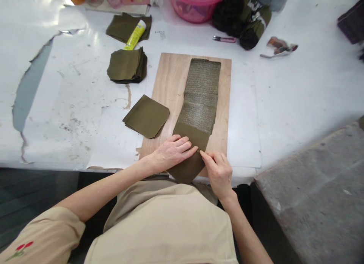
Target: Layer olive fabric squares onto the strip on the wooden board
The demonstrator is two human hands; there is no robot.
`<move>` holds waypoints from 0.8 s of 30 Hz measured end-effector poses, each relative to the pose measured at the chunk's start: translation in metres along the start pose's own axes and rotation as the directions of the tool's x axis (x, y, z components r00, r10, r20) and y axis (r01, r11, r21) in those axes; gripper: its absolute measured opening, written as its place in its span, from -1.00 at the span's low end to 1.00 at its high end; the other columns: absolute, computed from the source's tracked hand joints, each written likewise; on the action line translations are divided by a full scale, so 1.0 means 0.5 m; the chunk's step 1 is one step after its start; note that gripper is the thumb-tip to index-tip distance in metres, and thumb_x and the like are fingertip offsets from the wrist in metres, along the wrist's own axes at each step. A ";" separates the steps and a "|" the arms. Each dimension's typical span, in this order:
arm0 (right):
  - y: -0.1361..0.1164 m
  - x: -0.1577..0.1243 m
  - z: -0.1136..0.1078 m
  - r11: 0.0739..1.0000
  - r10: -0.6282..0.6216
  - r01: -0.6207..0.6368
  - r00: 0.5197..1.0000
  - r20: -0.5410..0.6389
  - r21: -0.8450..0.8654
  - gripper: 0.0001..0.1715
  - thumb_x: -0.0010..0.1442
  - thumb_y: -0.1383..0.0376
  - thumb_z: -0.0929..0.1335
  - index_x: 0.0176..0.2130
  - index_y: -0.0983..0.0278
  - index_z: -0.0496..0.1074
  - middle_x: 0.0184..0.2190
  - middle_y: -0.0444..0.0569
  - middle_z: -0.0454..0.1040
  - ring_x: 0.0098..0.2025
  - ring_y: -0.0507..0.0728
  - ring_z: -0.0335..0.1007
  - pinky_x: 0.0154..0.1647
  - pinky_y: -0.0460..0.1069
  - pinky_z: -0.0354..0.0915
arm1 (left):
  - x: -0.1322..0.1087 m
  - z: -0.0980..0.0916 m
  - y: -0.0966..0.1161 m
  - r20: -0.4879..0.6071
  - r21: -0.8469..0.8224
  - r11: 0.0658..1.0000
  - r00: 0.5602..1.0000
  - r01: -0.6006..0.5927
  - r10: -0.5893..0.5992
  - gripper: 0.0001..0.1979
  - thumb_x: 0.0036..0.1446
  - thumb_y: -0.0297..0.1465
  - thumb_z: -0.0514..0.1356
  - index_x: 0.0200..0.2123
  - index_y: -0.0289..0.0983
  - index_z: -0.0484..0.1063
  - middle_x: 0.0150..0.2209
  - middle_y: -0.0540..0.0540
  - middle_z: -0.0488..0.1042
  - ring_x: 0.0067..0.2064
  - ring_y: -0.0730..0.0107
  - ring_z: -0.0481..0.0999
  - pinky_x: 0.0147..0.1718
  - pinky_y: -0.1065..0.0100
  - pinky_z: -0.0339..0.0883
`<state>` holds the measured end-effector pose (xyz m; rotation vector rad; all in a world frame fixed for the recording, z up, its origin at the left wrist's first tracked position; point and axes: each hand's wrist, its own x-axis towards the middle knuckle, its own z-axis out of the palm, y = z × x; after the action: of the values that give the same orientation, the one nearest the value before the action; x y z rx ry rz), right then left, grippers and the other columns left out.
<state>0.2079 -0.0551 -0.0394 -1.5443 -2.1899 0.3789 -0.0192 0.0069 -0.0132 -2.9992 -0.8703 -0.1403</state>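
- Head view, hands: the left hand lies flat and open, fingers stretched out, pressing on the olive cloth piece. The right hand is closed in a pinch, thumb and forefinger meeting on that piece's right edge.
- Head view, location: the cloth piece sits at the near end of the wooden board. Its lower corner hangs past the board's near edge toward the person's lap. Its far edge overlaps the textured cloth strip.
- Head view, orientation: strip and piece form one long run. The long axis goes from the person outward, leaning slightly right at the far end. The piece itself sits cornerwise, a corner pointing at the person.
- Head view, surroundings: a loose olive square lies just left, half on the board. A stack of olive squares and a yellow glue stick lie farther off on the white worktop.
- Judgement on method: the flat hand should hold the overlap firmly while the pinch draws the edge taut, in line with the strip. Wrinkles or a skewed edge look like the main risk.
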 end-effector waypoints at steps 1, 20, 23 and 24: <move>0.001 -0.001 0.000 1.000 0.000 0.001 1.000 -0.007 0.011 -0.64 0.34 0.38 0.27 0.09 0.20 0.45 -0.28 -0.02 0.43 -0.22 0.09 0.28 -0.16 -0.02 0.26 | 0.000 0.000 0.000 0.003 0.002 1.000 1.000 -0.001 0.001 -0.67 0.36 -0.47 0.04 0.16 -0.29 0.27 -0.07 -0.18 0.45 0.05 0.23 0.41 0.00 0.20 0.28; -0.006 -0.006 -0.011 0.993 -0.051 0.051 0.999 0.003 -0.110 -0.66 0.32 0.40 0.29 0.05 0.22 0.48 -0.29 0.00 0.45 -0.24 0.11 0.24 -0.19 -0.01 0.19 | 0.010 -0.003 0.013 0.004 -0.043 0.999 1.000 -0.003 0.004 -0.72 0.37 -0.46 0.02 0.10 -0.28 0.32 -0.10 -0.15 0.46 0.02 0.26 0.41 0.01 0.21 0.25; -0.002 -0.008 -0.013 0.994 -0.059 0.058 0.998 -0.003 -0.093 -0.66 0.32 0.39 0.29 0.05 0.22 0.48 -0.29 0.00 0.45 -0.24 0.11 0.23 -0.19 -0.01 0.20 | 0.011 -0.004 0.013 -0.004 -0.046 0.999 1.000 -0.007 0.007 -0.72 0.36 -0.46 0.03 0.11 -0.24 0.30 -0.13 -0.13 0.46 0.02 0.27 0.41 0.01 0.20 0.25; 0.000 -0.008 -0.014 0.995 -0.062 0.061 0.998 -0.007 -0.082 -0.66 0.32 0.39 0.29 0.04 0.21 0.48 -0.29 0.00 0.45 -0.24 0.10 0.24 -0.19 -0.01 0.20 | 0.011 -0.004 0.014 -0.009 -0.049 0.999 1.000 -0.009 0.008 -0.71 0.36 -0.46 0.04 0.11 -0.24 0.30 -0.14 -0.13 0.46 0.02 0.26 0.41 0.01 0.20 0.25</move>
<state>0.2127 -0.0592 -0.0339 -1.5131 -2.2653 0.2650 -0.0111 0.0040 -0.0108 -3.0443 -0.8660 -0.1774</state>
